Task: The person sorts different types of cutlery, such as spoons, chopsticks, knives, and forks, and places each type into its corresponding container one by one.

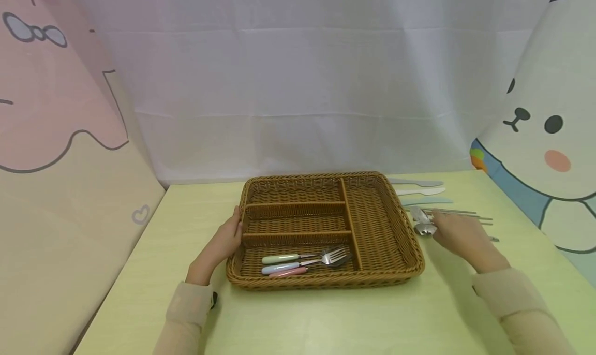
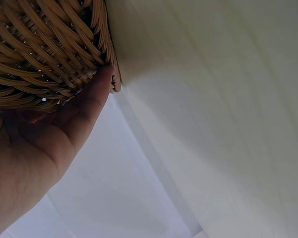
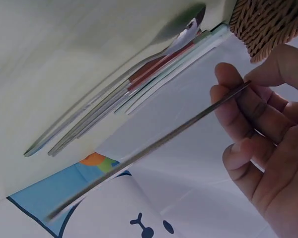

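My left hand [image 1: 228,236] rests against the left outer side of a brown wicker basket [image 1: 298,281], with straight fingers along the weave in the left wrist view. To the right of the basket, my right hand [image 1: 458,236] pinches a spoon [image 1: 420,215] near its bowl. In the right wrist view its thin metal handle [image 3: 149,148] slants away from the fingertips, while the hand hides the bowl. Another spoon [image 3: 181,39] lies on the table below. Forks [image 1: 334,255] with pastel handles lie in the basket's front left compartment, partly overlapping.
Right of the basket, table knives in grey [image 1: 421,182], white [image 1: 426,191] and light blue [image 1: 430,201] lie side by side. Metal chopsticks [image 1: 458,211] lie nearer the right hand. Dividers [image 1: 298,234] split the basket. A white cloth [image 1: 298,112] hangs behind the table.
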The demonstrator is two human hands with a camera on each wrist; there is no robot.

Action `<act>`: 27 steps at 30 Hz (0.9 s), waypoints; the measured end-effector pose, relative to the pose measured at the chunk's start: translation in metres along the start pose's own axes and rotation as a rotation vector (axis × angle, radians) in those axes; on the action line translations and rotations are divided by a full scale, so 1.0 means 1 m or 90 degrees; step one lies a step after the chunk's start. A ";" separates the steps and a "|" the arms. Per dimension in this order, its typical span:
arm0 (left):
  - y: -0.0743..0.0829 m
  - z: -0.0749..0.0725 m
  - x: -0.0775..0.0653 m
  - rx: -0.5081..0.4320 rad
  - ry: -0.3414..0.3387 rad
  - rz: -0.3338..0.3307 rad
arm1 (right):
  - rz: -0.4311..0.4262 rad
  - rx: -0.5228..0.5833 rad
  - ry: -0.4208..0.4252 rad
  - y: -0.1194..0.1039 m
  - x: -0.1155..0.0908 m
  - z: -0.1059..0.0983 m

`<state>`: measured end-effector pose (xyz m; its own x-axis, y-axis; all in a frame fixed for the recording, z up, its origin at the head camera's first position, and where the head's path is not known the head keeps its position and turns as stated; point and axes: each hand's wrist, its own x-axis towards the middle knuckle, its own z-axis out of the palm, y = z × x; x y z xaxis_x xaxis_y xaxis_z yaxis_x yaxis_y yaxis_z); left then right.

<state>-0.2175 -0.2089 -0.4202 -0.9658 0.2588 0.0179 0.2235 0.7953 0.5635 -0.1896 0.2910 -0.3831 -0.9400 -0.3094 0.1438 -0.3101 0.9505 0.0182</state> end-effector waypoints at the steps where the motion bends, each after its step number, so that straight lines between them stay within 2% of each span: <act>1: 0.000 0.000 0.000 0.000 0.000 0.000 | -0.003 0.000 0.006 -0.002 0.002 -0.002; 11: -0.001 0.000 0.001 -0.002 -0.009 -0.004 | -0.027 -0.028 0.015 -0.023 0.019 -0.021; 17: -0.002 0.000 0.001 -0.003 -0.011 -0.004 | -0.044 -0.043 -0.002 -0.041 0.034 -0.028; 24: -0.002 0.000 0.000 -0.001 -0.010 0.002 | -0.122 -0.123 0.073 -0.064 0.049 -0.027; 27: -0.002 0.000 0.000 -0.001 -0.010 0.003 | -0.137 -0.136 0.072 -0.072 0.055 -0.025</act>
<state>-0.2179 -0.2106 -0.4212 -0.9625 0.2711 0.0080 0.2279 0.7928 0.5653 -0.2158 0.2066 -0.3520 -0.8308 -0.5099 0.2229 -0.4516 0.8518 0.2655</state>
